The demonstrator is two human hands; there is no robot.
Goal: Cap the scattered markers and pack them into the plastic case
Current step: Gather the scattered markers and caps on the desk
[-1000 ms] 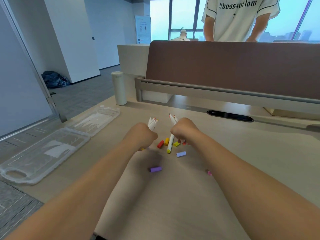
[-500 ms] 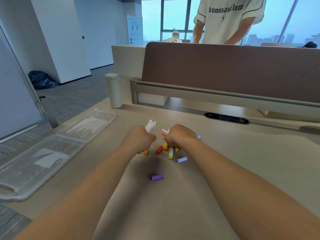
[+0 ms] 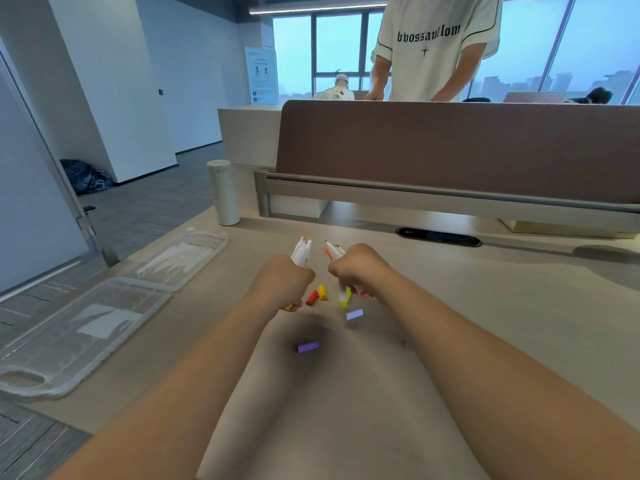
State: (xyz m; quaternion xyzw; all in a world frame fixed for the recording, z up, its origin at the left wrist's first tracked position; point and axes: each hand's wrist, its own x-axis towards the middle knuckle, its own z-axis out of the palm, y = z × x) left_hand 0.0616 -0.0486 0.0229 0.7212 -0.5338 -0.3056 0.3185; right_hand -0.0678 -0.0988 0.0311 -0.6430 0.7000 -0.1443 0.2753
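My left hand [image 3: 282,284] is shut on a bunch of uncapped white markers [image 3: 302,251] whose tips stick up and away. My right hand [image 3: 356,266] is shut on another bunch of markers [image 3: 333,250], their tips pointing up-left and coloured ends showing below the fist. Loose caps lie on the desk between and below the hands: a red cap [image 3: 311,297], a yellow cap [image 3: 322,292], a pale lilac cap [image 3: 354,314] and a purple cap [image 3: 307,347]. The clear plastic case [image 3: 69,341] lies open at the left desk edge.
A white cylindrical bottle [image 3: 224,192] stands at the back left of the desk. A brown divider panel [image 3: 450,150] on a grey rail closes off the far side, with a black cable slot [image 3: 438,236] in front. A person in a white shirt stands behind it.
Both fists stay closed on their markers. The right hand has lifted from the pile and its markers now stand more upright. The camera has shifted slightly.
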